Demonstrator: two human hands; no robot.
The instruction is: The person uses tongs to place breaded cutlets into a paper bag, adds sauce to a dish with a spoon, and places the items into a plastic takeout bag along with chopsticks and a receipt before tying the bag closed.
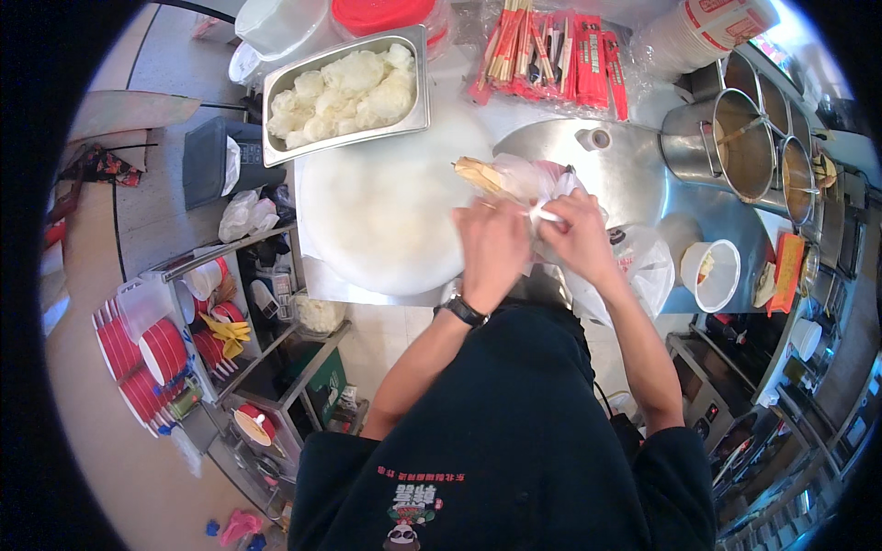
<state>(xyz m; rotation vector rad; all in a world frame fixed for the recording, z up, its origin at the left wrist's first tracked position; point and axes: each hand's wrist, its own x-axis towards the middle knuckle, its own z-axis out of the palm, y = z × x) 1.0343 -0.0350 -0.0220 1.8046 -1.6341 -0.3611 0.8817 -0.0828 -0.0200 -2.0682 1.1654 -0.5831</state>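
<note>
At the table's front edge, both hands grip a thin translucent plastic bag [522, 178]. My left hand [490, 241], with a dark wristwatch, is closed on the bag's left part, its fingers partly blurred. My right hand [577, 231] pinches a twisted white part of the same bag. Wooden chopsticks in a wrapper [477, 173] stick out at the bag's upper left. Just below and right of my right hand, a white plastic bag [641, 265] hangs over the edge; its contents are hidden. A large round white board [386, 213] lies to the left of the hands.
A steel pan of pale noodle bundles [346, 140] overlaps the board's far side. Beyond the hands lie packed chopsticks [527, 52] and a tape roll [595, 139]. At right stand a white tub [718, 275] and steel pots [716, 141]; stacked cups [716, 27] lie behind. Shelves flank the body.
</note>
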